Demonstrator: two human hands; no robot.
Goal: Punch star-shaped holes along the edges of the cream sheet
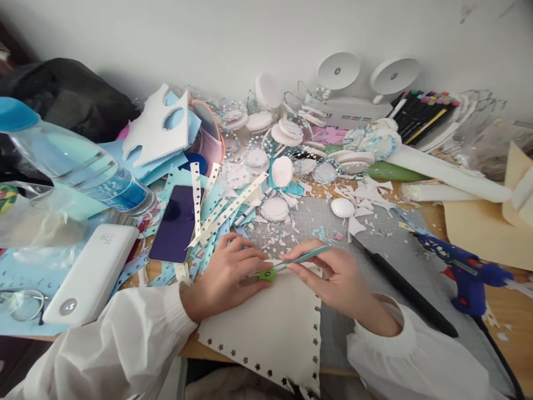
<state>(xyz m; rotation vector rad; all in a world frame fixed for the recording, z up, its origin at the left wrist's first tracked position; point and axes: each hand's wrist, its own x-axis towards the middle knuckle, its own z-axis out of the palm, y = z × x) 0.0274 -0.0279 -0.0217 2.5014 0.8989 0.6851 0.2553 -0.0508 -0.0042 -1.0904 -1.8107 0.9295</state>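
Left hand (235, 272) curls, fingers closed round the green punch (267, 275) at the paper's (266, 328) top edge; right hand (328, 272) pinches tweezers (306, 255) between thumb and fingers, just beside it!

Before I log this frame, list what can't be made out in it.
All in the head view:
- Green piece: partly hidden by the left hand.
- Tweezers: back end hidden by the right hand; whether the tips touch anything is too small to tell.
- Glue stick: far end cut off by the right edge.
- Bottle: label wording blurred.
- White box: print too small and blurred.
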